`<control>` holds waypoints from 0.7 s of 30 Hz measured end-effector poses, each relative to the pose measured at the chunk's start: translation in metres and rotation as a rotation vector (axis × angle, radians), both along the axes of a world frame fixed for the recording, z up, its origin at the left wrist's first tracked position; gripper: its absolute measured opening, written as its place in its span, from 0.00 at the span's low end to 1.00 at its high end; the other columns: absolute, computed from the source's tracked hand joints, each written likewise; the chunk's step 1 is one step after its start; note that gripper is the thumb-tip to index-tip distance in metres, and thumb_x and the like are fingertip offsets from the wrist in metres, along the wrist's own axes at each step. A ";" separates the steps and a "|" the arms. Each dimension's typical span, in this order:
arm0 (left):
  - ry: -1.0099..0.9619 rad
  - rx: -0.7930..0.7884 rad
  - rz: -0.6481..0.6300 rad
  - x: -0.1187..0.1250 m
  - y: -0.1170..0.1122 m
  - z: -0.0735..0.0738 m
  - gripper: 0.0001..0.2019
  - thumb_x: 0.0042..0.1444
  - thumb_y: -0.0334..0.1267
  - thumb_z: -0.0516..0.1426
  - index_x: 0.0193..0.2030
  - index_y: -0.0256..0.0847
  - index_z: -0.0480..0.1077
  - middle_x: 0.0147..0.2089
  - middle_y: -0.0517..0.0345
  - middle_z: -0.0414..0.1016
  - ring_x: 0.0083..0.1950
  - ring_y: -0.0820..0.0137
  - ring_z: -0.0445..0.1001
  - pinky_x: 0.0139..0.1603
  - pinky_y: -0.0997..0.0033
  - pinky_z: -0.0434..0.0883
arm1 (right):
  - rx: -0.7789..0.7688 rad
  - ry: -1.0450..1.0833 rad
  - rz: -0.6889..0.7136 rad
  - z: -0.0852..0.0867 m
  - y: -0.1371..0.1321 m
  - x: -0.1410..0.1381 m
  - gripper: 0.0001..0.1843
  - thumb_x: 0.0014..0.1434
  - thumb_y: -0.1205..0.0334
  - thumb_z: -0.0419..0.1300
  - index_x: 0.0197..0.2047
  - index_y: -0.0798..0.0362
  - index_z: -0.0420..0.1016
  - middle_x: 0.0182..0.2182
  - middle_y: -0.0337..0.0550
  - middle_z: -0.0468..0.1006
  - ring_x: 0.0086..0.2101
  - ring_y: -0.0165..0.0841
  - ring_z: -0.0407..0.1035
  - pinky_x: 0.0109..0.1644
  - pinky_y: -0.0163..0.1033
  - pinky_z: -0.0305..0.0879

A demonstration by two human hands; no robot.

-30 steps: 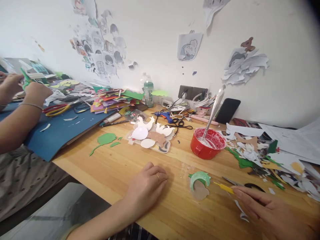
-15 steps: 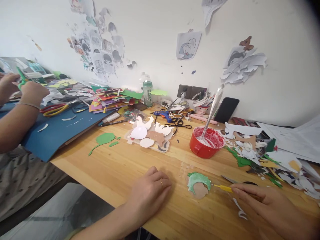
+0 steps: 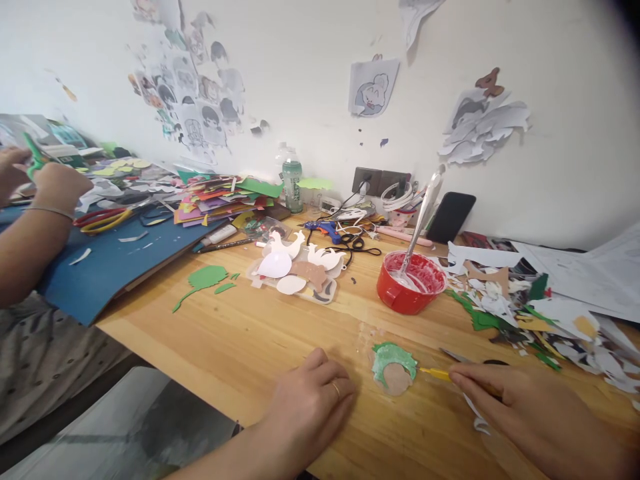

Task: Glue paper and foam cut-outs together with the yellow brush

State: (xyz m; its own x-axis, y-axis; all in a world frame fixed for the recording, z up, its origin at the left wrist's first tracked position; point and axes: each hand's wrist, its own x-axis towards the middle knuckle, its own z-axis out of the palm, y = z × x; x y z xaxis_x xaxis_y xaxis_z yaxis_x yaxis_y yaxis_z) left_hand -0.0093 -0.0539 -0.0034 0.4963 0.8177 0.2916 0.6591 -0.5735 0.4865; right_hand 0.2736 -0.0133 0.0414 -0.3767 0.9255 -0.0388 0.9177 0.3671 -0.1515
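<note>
1. Fingers (image 3: 466, 380) of the right hand (image 3: 533, 407) are pinched on a yellow stick (image 3: 436, 373). Its thin tip is at the right edge of the green paper (image 3: 397, 353); I cannot tell if it touches.
2. For good work, I think, the stick needs a light grip and a low angle, so that the smeared paper does not tear or slide.
3. This right hand lies low over the table (image 3: 240, 340), pointing leftward.
4. The left hand (image 3: 313, 400) rests back upward, its fingers bent and close together; its palm is hidden, so I cannot tell if it holds something.
5. Between both hands, the green paper curves round a pale piece (image 3: 399, 380).
6. Farther away stands a red pot (image 3: 400, 293) with a spoon (image 3: 424, 213) inside.
</note>
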 end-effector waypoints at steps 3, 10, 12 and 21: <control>0.000 0.012 0.000 0.000 -0.001 0.000 0.10 0.60 0.32 0.47 0.37 0.39 0.69 0.33 0.55 0.70 0.35 0.69 0.63 0.35 0.70 0.63 | 0.039 -0.009 0.032 0.000 -0.001 -0.003 0.19 0.60 0.52 0.43 0.34 0.39 0.75 0.29 0.31 0.78 0.27 0.33 0.72 0.28 0.38 0.65; 0.035 0.028 -0.020 0.007 -0.006 0.002 0.10 0.61 0.31 0.46 0.37 0.38 0.68 0.35 0.55 0.69 0.35 0.70 0.63 0.35 0.69 0.64 | 0.160 -0.040 0.039 -0.003 -0.002 0.000 0.18 0.59 0.51 0.46 0.33 0.40 0.76 0.27 0.32 0.78 0.24 0.33 0.72 0.25 0.38 0.68; 0.068 0.053 -0.038 0.010 -0.007 0.001 0.09 0.60 0.31 0.46 0.39 0.38 0.67 0.36 0.55 0.69 0.35 0.70 0.63 0.34 0.69 0.65 | 0.228 -0.042 0.054 -0.006 -0.003 0.005 0.18 0.59 0.51 0.46 0.34 0.41 0.77 0.28 0.33 0.79 0.24 0.33 0.72 0.25 0.38 0.69; 0.238 0.243 -0.026 0.024 -0.009 -0.004 0.11 0.60 0.33 0.47 0.47 0.36 0.63 0.45 0.56 0.71 0.31 0.68 0.62 0.23 0.70 0.64 | 0.322 -0.060 0.049 -0.016 -0.013 0.017 0.17 0.60 0.52 0.48 0.43 0.45 0.74 0.37 0.35 0.78 0.32 0.35 0.73 0.31 0.37 0.72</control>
State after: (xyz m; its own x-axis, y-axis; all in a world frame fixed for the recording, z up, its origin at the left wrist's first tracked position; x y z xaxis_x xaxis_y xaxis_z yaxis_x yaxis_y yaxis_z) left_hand 0.0144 -0.0631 -0.0072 0.5938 0.7244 0.3501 0.7210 -0.6722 0.1680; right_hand 0.2908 -0.0265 0.0258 -0.4269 0.8746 0.2297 0.9016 0.4312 0.0337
